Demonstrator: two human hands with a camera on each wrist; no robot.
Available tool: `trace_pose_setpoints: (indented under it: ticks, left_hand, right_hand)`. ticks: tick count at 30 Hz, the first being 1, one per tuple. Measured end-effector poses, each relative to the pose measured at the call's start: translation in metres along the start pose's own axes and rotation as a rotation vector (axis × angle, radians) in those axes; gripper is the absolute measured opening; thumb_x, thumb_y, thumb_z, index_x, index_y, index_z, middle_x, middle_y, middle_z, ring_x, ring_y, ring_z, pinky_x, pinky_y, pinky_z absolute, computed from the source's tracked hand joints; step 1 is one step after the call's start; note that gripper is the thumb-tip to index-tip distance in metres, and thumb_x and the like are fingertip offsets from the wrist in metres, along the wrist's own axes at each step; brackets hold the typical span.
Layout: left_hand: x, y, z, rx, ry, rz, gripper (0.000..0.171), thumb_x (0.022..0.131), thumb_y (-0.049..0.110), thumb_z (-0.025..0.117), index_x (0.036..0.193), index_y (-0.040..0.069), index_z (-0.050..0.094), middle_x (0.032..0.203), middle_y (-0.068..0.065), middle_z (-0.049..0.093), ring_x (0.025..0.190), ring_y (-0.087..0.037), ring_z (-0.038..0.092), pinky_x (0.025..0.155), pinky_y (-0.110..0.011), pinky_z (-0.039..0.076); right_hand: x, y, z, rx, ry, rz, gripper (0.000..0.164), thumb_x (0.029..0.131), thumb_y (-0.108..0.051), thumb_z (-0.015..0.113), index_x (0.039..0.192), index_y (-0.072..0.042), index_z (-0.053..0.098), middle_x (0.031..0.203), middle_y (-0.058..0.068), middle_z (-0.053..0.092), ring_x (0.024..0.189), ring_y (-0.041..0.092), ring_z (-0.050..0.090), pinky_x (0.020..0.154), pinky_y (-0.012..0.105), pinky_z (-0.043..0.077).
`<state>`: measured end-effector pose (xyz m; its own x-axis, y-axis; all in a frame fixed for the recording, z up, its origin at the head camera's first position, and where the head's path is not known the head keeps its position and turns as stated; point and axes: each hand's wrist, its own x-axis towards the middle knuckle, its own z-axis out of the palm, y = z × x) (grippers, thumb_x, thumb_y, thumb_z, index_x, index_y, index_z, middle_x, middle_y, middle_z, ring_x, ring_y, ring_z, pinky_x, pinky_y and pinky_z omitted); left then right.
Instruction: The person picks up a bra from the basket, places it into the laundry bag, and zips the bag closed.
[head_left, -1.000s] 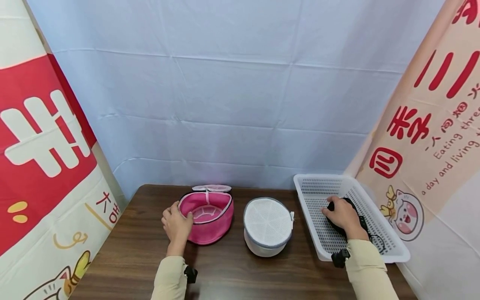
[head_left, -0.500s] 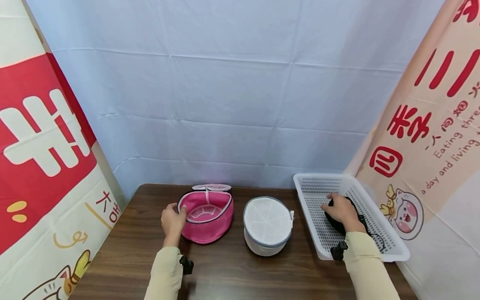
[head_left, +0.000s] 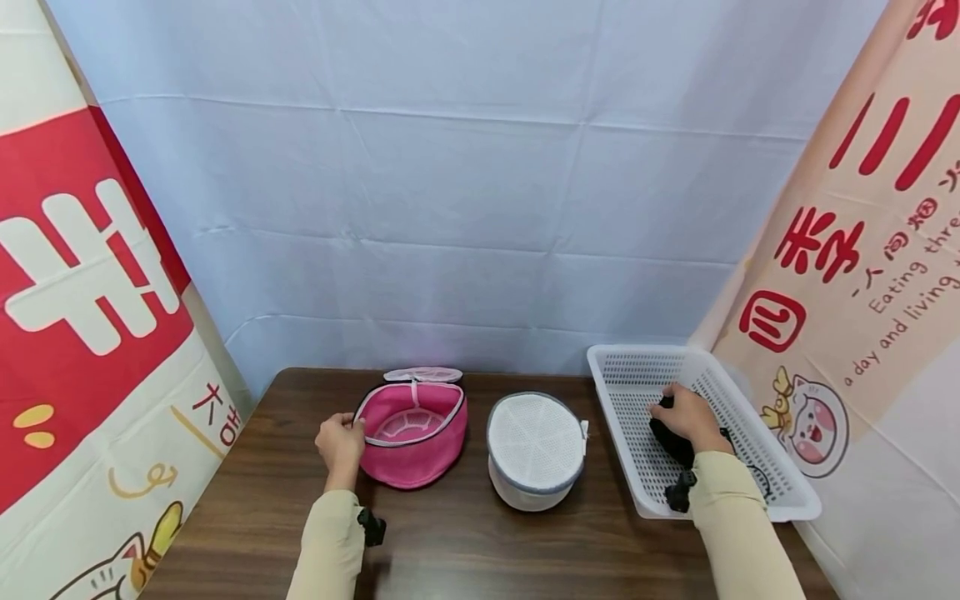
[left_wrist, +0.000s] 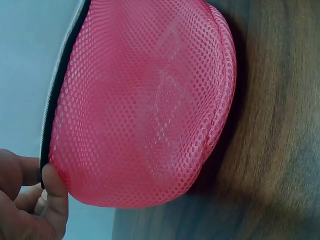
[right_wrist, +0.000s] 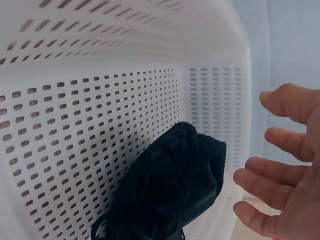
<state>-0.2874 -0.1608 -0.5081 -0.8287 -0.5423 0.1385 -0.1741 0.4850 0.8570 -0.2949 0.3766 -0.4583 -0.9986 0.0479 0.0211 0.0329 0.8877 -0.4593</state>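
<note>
My left hand point(head_left: 341, 446) pinches the near-left rim of an unzipped pink mesh laundry bag point(head_left: 420, 462). In the left wrist view, thumb and fingers hold the bag's black-edged zipper rim point(left_wrist: 50, 110). The bag stands upright, its pale round lid folded back behind it. On the right, my right hand point(head_left: 693, 417) hovers over a black cloth garment with thin straps point(right_wrist: 160, 180) inside a white perforated basket point(right_wrist: 85, 145). The right wrist view shows those fingers point(right_wrist: 262, 180) spread and apart from the garment, which lies bunched on the basket floor.
Between the pink bag and the basket stands a white mesh laundry bag point(head_left: 536, 442), its grey-edged lid closed. The brown wooden table point(head_left: 465, 550) ends at a pale cloth backdrop point(head_left: 465, 208). Printed curtains point(head_left: 862, 350) hang on both sides, the right one close behind the basket.
My left hand has drawn back left from over the bag's opening to its outer rim, where it now pinches. The right hand has shifted slightly right above the garment.
</note>
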Motion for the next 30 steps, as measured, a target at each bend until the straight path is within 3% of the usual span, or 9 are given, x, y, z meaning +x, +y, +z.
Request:
trace_pose_setpoints:
  ticks: [5,15,23,30]
  left_hand:
    - [-0.005,-0.004,-0.001,-0.001,-0.006,0.017,0.018,0.083,0.005,0.066,0.095,-0.007,0.067,0.086,-0.022,0.064,0.088,-0.039,0.056,0.079,-0.049,0.042]
    - [-0.012,-0.005,-0.002,0.02,-0.07,0.019,0.019,0.085,0.008,0.064,0.098,-0.006,0.065,0.085,-0.02,0.064,0.088,-0.038,0.056,0.078,-0.048,0.042]
    - [-0.017,-0.007,-0.005,0.035,-0.103,0.05,0.018,0.084,0.007,0.065,0.095,-0.006,0.065,0.079,-0.017,0.063,0.083,-0.035,0.055,0.074,-0.046,0.042]
    - [-0.025,-0.004,-0.008,0.045,-0.141,0.043,0.019,0.084,0.008,0.065,0.097,-0.006,0.065,0.078,-0.014,0.061,0.082,-0.033,0.055,0.073,-0.046,0.043]
  right_hand:
    - [0.004,0.005,0.001,0.008,-0.014,0.03,0.056,0.087,-0.023,0.059,0.122,0.018,0.043,0.116,0.038,0.048,0.102,0.052,0.046,0.08,0.057,0.041]
    - [0.009,0.015,-0.001,0.013,-0.062,0.065,0.063,0.087,-0.023,0.06,0.123,0.023,0.036,0.119,0.043,0.041,0.105,0.055,0.042,0.082,0.058,0.04]
    - [0.016,0.027,0.004,-0.026,-0.129,0.118,0.06,0.085,-0.023,0.06,0.113,0.026,0.04,0.108,0.044,0.045,0.094,0.055,0.048,0.074,0.055,0.044]
    - [0.016,0.039,0.015,-0.035,-0.216,0.188,0.071,0.086,-0.027,0.061,0.121,0.028,0.031,0.119,0.047,0.035,0.103,0.058,0.041,0.079,0.057,0.043]
